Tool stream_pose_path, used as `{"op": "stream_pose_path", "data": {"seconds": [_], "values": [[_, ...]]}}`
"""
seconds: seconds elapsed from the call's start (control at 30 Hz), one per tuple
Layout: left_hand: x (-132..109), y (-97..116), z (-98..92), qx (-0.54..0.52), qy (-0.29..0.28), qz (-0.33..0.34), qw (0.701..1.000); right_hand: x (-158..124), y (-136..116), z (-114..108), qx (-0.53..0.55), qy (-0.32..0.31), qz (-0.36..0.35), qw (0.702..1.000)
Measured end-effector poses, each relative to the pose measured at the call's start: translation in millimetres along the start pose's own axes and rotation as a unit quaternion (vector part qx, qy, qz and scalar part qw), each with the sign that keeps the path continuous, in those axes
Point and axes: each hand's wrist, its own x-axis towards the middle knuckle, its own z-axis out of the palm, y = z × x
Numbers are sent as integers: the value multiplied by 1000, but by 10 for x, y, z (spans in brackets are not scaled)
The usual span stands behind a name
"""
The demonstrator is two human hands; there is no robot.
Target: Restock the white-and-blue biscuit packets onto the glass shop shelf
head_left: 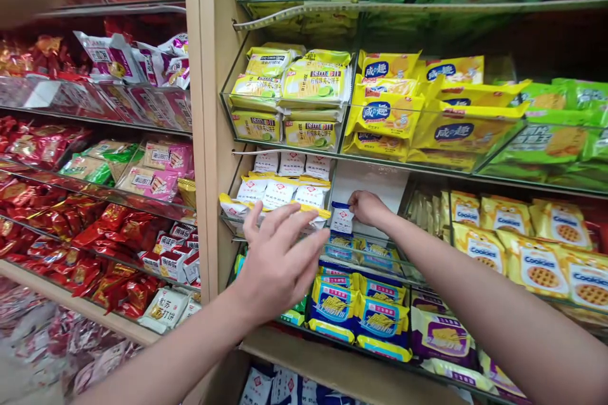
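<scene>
We see the right forearm (456,272) extended inward, the right hand (370,209) pinching a navy-and-white packet (341,220) by its upper edge in a shelf compartment (395,187). We find the left hand (283,266) angled upward, fingers spread, before white-and-yellow packets (279,191).

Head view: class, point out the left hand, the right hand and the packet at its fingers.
Left hand (281,264): head view, back of the hand.
Right hand (369,208): head view, back of the hand.
Packet (341,220): head view, white printed front.

left hand (284,259): spread wide, back showing | right arm (470,288): stretched forward | right hand (370,207): curled, apparently pinching, tips unclear
</scene>
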Motion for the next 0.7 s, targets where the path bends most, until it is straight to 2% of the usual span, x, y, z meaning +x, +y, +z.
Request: {"op": "stream_pose_path", "data": {"seconds": [0.1,0.27,0.37,0.43,0.5,0.63,0.7], "values": [[-206,132,-18,-57,13,48,997,26,-24,19,-12,2,-4,1000],[-470,345,70,-149,-63,160,974,4,-64,78,-35,19,5,999],[-504,400,155,-214,-54,177,959,19,-73,58,-35,24,19,999],[-466,396,187,-258,-66,134,954,-52,-100,-57,-31,36,5,999],[-384,381,179,-288,-61,58,954,-259,-151,-252,-31,63,-23,997],[-127,419,78,-265,-5,-90,960,-1024,-271,-634,23,126,-106,986],[0,494,39,-254,-4,-145,956,-1414,-319,-695,93,113,-141,979]]}}
